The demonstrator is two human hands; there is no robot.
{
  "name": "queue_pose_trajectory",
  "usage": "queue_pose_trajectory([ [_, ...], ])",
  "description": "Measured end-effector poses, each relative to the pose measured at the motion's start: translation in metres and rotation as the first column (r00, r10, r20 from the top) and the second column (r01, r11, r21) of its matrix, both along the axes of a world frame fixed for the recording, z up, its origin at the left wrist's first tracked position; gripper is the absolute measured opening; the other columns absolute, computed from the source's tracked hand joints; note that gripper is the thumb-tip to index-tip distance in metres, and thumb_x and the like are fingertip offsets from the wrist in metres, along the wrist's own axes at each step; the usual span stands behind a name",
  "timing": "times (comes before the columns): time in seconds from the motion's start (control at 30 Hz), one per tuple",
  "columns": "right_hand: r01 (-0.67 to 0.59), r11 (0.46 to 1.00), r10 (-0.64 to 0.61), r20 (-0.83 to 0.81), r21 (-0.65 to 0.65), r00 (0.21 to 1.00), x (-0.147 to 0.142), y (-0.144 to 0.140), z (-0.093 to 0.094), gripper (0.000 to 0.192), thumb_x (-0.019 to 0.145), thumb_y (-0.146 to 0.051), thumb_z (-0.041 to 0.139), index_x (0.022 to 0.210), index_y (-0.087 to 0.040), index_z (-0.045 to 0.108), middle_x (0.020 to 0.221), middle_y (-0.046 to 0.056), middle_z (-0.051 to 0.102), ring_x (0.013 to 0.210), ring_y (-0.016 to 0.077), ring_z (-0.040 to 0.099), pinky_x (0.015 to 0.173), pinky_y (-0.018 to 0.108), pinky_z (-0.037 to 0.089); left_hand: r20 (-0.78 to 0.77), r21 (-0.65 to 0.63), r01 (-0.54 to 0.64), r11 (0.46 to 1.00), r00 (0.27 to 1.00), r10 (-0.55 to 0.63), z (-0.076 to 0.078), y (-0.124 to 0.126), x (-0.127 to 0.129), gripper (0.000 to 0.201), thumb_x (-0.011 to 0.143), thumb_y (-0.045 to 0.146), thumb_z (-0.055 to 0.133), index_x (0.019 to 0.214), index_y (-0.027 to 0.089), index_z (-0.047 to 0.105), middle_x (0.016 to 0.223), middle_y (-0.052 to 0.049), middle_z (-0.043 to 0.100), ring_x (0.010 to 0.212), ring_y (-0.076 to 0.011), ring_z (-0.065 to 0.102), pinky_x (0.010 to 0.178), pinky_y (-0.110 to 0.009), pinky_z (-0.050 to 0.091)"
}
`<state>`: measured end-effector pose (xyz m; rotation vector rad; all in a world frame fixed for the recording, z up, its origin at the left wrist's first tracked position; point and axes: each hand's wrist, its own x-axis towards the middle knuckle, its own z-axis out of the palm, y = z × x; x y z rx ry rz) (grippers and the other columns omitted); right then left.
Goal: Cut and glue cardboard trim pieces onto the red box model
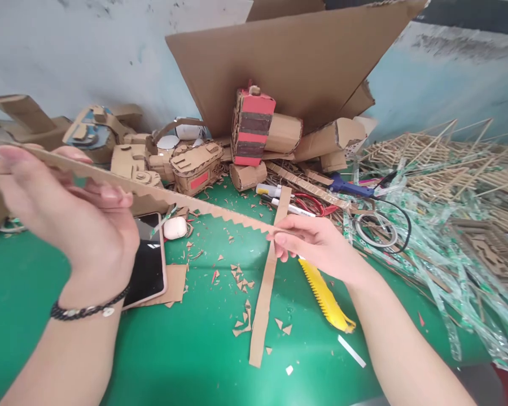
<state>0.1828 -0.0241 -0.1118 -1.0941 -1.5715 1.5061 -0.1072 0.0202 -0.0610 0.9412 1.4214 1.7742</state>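
A long cardboard strip (186, 201) with a zigzag-cut lower edge stretches between my two hands above the table. My left hand (74, 208) grips its far left part, fingers curled round it, palm turned up. At the other end, my right hand (309, 239) pinches the tip between thumb and fingers. Beneath that tip, a plain cardboard strip (265, 299) lies on the green table. Close to my right wrist is a yellow utility knife (325, 296). Small cardboard triangles (241, 279) are scattered below the strip.
A tablet (146, 265) and a white earbud case (175, 228) lie near my left wrist. Cardboard models (197, 163) line the wall beside a red-and-brown box (254, 127). A blue glue gun (351, 185), red-handled scissors (317, 204) and piled plastic strips (452, 282) occupy the right.
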Motion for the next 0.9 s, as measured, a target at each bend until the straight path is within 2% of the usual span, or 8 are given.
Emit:
queue_pose_trajectory([
  [0.07, 0.1, 0.994, -0.099, -0.036, 0.034, 0.994, -0.007, 0.0, -0.004, 0.035, 0.095, -0.053, 0.076, 0.097, -0.018, 0.08, 0.074, 0.003, 0.074, 0.064, 0.0158, 0.069, 0.065, 0.029, 0.059, 0.091, 0.259, 0.003, 0.966, 0.996, -0.027, -0.003, 0.0, 0.003, 0.024, 0.117, 0.046, 0.04, 0.108, 0.03, 0.056, 0.095, 0.014, 0.068, 0.052, 0.001, 0.046, 0.049, -0.023, 0.032],
  [0.2, 0.214, 0.971, -0.208, -0.063, 0.108, 0.976, -0.02, -0.004, -0.01, 0.032, 0.092, -0.05, 0.08, 0.099, -0.02, 0.084, 0.075, 0.003, 0.075, 0.061, 0.0153, 0.068, 0.059, 0.029, 0.061, 0.178, 0.278, 0.343, 0.897, 0.9, -0.399, -0.017, -0.003, 0.02, 0.037, 0.085, 0.054, 0.088, 0.099, 0.026, 0.067, 0.087, 0.009, 0.07, 0.041, -0.0024, 0.051, 0.033, -0.021, 0.039],
  [0.27, 0.259, 0.951, -0.252, -0.059, 0.169, 0.966, -0.024, -0.006, -0.011, 0.028, 0.092, -0.047, 0.08, 0.1, -0.021, 0.085, 0.078, 0.003, 0.077, 0.06, 0.0151, 0.068, 0.058, 0.028, 0.061, 0.14, 0.219, 0.53, 0.819, 0.814, -0.564, -0.027, -0.007, 0.031, 0.038, 0.082, 0.05, 0.091, 0.1, 0.025, 0.068, 0.091, 0.006, 0.071, 0.044, -0.0064, 0.061, 0.033, -0.022, 0.047],
  [0.37, 0.257, 0.925, -0.257, -0.036, 0.279, 0.966, -0.026, -0.008, -0.011, 0.022, 0.094, -0.042, 0.079, 0.101, -0.022, 0.086, 0.08, 0.003, 0.079, 0.059, 0.0141, 0.069, 0.058, 0.027, 0.06, 0.055, 0.13, 0.779, 0.614, 0.613, -0.789, -0.041, -0.016, 0.043, 0.029, 0.088, 0.042, 0.087, 0.102, 0.023, 0.071, 0.092, 0.002, 0.073, 0.049, -0.0115, 0.069, 0.038, -0.024, 0.057],
  [0.47, 0.204, 0.893, -0.214, -0.02, 0.401, 0.977, -0.025, -0.008, -0.013, 0.017, 0.097, -0.036, 0.075, 0.102, -0.024, 0.086, 0.079, 0.002, 0.079, 0.058, 0.0126, 0.069, 0.057, 0.024, 0.059, 0.025, 0.022, 0.861, 0.508, 0.507, -0.862, -0.051, -0.023, 0.05, 0.02, 0.092, 0.035, 0.083, 0.099, 0.02, 0.073, 0.077, 0.001, 0.072, 0.053, -0.014, 0.072, 0.047, -0.025, 0.063],
  [0.6, 0.17, 0.869, -0.195, 0.006, 0.464, 0.981, -0.024, -0.008, -0.015, 0.014, 0.097, -0.032, 0.076, 0.106, -0.025, 0.085, 0.086, 0.001, 0.081, 0.061, 0.0122, 0.07, 0.06, 0.024, 0.06, -0.027, 0.02, 0.824, 0.566, 0.567, -0.823, -0.053, -0.025, 0.053, 0.017, 0.09, 0.032, 0.084, 0.095, 0.02, 0.074, 0.068, 0.003, 0.07, 0.05, -0.0131, 0.07, 0.047, -0.023, 0.061],
  [0.73, 0.272, 0.866, -0.274, -0.058, 0.42, 0.96, -0.019, -0.006, -0.013, 0.013, 0.095, -0.035, 0.079, 0.102, -0.025, 0.082, 0.091, 0.003, 0.081, 0.065, 0.0142, 0.071, 0.062, 0.027, 0.061, -0.079, 0.053, 0.766, 0.64, 0.642, -0.762, -0.05, -0.023, 0.054, 0.013, 0.091, 0.029, 0.084, 0.093, 0.02, 0.074, 0.07, 0.003, 0.072, 0.048, -0.0117, 0.069, 0.046, -0.021, 0.059],
  [0.9, 0.323, 0.857, -0.311, -0.098, 0.402, 0.945, -0.015, -0.003, -0.01, 0.011, 0.098, -0.033, 0.075, 0.1, -0.024, 0.08, 0.088, 0.003, 0.078, 0.072, 0.0148, 0.072, 0.06, 0.025, 0.057, -0.124, 0.058, 0.753, 0.655, 0.656, -0.744, -0.051, -0.022, 0.053, 0.012, 0.093, 0.03, 0.082, 0.092, 0.021, 0.073, 0.066, 0.004, 0.07, 0.045, -0.011, 0.067, 0.046, -0.021, 0.058],
])
